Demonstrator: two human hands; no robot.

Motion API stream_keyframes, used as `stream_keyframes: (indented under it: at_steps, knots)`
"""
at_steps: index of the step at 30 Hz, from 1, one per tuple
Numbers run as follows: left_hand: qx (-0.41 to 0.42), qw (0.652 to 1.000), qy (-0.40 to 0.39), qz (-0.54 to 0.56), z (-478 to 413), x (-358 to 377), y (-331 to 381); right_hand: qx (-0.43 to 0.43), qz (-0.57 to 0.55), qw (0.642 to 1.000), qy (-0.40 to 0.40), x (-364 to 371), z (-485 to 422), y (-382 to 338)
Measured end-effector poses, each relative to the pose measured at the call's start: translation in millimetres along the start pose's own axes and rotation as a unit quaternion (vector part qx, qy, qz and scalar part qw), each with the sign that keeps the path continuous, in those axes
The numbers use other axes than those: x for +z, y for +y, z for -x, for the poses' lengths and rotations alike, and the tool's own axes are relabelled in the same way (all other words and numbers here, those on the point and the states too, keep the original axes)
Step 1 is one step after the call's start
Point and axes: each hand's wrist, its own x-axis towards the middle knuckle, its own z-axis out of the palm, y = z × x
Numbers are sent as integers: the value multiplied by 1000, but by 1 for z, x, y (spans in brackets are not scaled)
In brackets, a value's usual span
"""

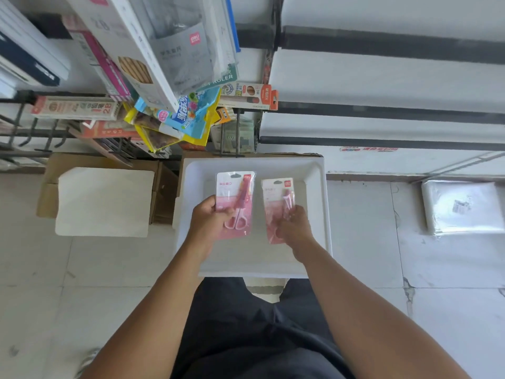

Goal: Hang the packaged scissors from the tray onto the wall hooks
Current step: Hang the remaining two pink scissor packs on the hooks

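Head view, looking down: I have one pack of scissors [235,203] in my left hand [209,222], thumb across the front of the pink card and fingers wrapped behind its lower left edge, so the hand is clamped on it and the pack stands upright over the tray with its hang hole at the top. The scissors inside have pink loops at the bottom, just beside my thumb. My right hand [295,227] is closed on the second pack [277,206], gripping its lower right part, with the top of that card tilted a little to the left; whether it is lifted clear of the tray or still touching it I cannot tell. Both packs sit over the white tray [317,214], which rests on a cardboard box [161,195] in front of my legs. To the left of the tray a white sheet [105,202] lies on top of the box. Beyond the tray, the wall rack [32,132] carries black hooks and hanging stationery: pencil boxes [76,107], a blue and yellow packet [188,116] and a ruler pack [191,50]. On the tiled floor to the right lies a clear plastic-wrapped bundle [461,207].
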Motion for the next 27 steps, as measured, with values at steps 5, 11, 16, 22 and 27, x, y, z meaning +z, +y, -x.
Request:
stream_keyframes:
  at_steps: [5,11,16,22,27]
  knots:
    - [23,999,-34,8,11,-10,25,-54,-123,991,5,-24,34,-18]
    - [85,992,-90,36,32,-2,74,-146,-202,966,64,-54,74,-46]
    - [148,979,-136,18,49,2,120,-201,-235,943,124,-89,113,-63]
    - [233,958,-164,26,91,32,173,-263,-300,903,160,-139,157,-80]
    - [286,941,-171,58,136,76,205,-312,-334,874,166,-200,186,-84]
